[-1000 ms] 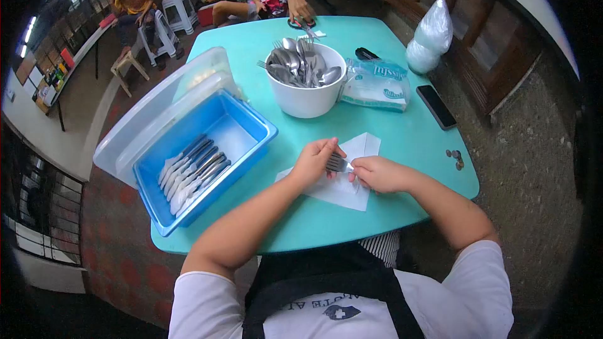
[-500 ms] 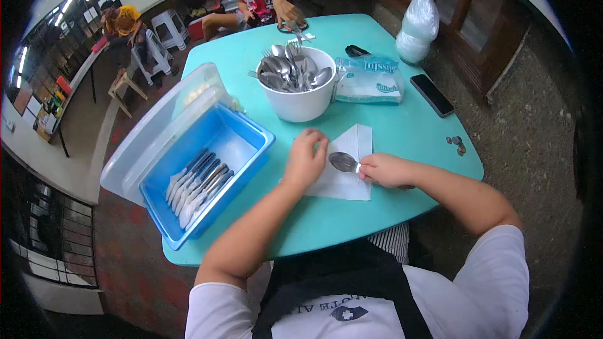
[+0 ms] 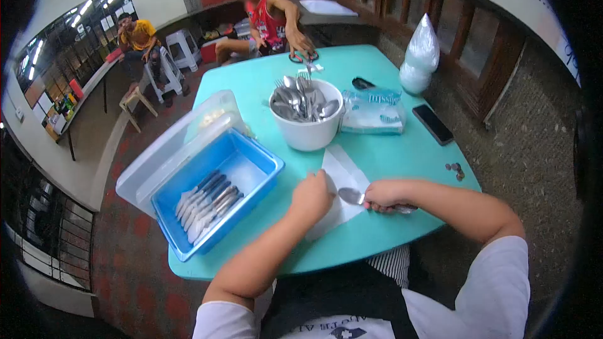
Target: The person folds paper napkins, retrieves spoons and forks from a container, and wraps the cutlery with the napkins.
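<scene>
nearest, over the near side of a turquoise table point(image 3: 408, 163), right hand point(image 3: 391, 193) clamped on a spoon point(image 3: 352, 196), fingers wrapped round the handle, spoon's head pointing left over the right edge of a paper napkin point(image 3: 342, 168), more metal showing past the palm. to the left, left hand point(image 3: 314, 196) blurred, fingers curled down at the napkin; impossible to tell whether pinching the paper or only resting there. hands apart, spoon's head between them. farther left, a blue tub point(image 3: 248, 158) with wrapped cutlery point(image 3: 204, 213) in a slanted row, a clear lid point(image 3: 141, 182) along the far-left side. on the right, a cluster of coins point(image 3: 455, 169). beyond the napkin, a white bucket point(image 3: 308, 135) crammed with spoons and forks point(image 3: 301, 100), just beside a teal-and-white packet point(image 3: 374, 113); right of that, a dark phone point(image 3: 433, 124) lying flat. farther, a plastic-wrapped bundle point(image 3: 419, 56), upright. at the far edge, another person's hand point(image 3: 301, 44) at a pair of scissors point(image 3: 303, 58). far left, a seated person in yellow point(image 3: 138, 34).
</scene>
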`<state>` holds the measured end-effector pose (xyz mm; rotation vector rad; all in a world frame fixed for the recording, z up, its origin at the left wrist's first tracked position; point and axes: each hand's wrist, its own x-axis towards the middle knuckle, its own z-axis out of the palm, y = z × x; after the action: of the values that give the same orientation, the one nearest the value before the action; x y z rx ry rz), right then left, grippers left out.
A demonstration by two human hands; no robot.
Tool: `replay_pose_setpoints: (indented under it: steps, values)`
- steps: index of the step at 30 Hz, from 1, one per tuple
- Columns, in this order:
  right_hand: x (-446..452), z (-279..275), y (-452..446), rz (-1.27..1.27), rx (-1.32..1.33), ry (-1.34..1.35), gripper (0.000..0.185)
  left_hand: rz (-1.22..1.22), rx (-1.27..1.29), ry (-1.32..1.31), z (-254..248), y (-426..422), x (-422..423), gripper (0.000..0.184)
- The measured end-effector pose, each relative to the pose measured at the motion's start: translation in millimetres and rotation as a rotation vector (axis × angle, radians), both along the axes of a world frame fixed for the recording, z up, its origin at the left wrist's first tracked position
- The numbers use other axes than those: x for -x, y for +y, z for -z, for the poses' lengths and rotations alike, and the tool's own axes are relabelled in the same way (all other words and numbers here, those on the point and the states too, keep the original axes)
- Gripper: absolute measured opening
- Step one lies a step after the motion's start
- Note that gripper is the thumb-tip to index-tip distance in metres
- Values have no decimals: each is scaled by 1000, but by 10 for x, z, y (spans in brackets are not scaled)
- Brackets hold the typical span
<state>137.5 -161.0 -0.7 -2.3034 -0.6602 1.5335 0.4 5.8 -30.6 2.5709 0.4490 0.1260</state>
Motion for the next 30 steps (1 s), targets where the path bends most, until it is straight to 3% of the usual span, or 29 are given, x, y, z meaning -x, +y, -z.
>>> replay_pose_setpoints:
  steps: [5, 11, 17, 19, 23, 25, 28, 30]
  values:
    - [-128, 79, 77, -310, 15, -136, 24, -3, 37, -19, -37, 56, -49, 60]
    - [-190, 144, 129, -433, 21, -254, 22, -47, 193, -149, 5, 47, -106, 74]
    - [-95, 16, 158, -242, 48, -177, 22, -5, 194, -138, 118, 88, -200, 80]
    - [-143, 74, 139, -367, 34, -224, 22, 14, 210, -137, 174, 135, -218, 80]
    - [-239, 186, 113, -540, -51, -290, 22, -40, 669, -139, 187, 205, -304, 77]
    - [-159, 64, 141, -466, -35, -286, 22, -138, 870, -98, 36, 169, -300, 76]
    - [-70, -72, 148, -341, -3, -230, 23, -81, 712, -4, -13, 230, -269, 76]
    - [-78, -21, 118, -314, 9, -185, 23, -85, 761, 50, 3, 277, -299, 78]
